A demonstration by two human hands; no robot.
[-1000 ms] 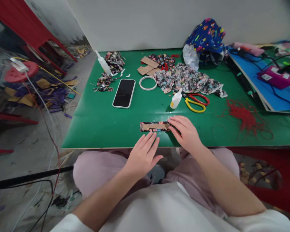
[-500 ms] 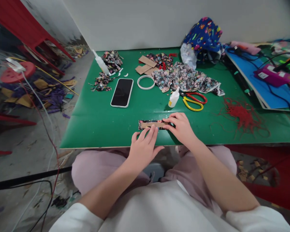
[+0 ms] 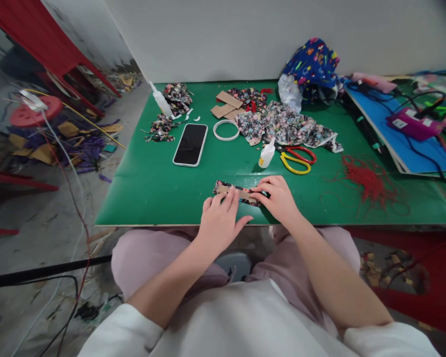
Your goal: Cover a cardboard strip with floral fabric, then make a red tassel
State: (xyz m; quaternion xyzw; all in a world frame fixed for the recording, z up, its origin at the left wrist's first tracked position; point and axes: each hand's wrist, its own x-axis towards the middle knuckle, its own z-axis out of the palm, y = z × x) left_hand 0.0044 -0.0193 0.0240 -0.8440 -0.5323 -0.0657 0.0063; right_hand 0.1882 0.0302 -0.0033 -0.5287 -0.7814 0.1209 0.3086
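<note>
A brown cardboard strip [image 3: 246, 195] lies on a dark floral fabric strip [image 3: 217, 185] near the table's front edge, the fabric showing along its borders. My left hand [image 3: 221, 218] rests on the strip from the front, fingers stretched out and thumb spread to the right. At the strip's right end, my right hand [image 3: 278, 201] pinches the fabric and cardboard between thumb and fingers; its fingertips partly hide that end. Just beyond my right hand stands a small white glue bottle [image 3: 266, 154]. Scissors [image 3: 296, 161] with red and yellow handles lie beside the bottle.
On the green table [image 3: 152, 193] lie a phone [image 3: 191, 145], a white ring [image 3: 226, 130], floral fabric [image 3: 288, 124], cardboard pieces [image 3: 226, 103] and tangled red thread [image 3: 367, 181]. Another glue bottle [image 3: 161, 101] stands back left. A blue folder [image 3: 405, 134] and cables crowd the right.
The strip has turned slightly, its right end now nearer the table's front edge. My left fingers have shifted a little left along it. My right hand still pinches the right end.
</note>
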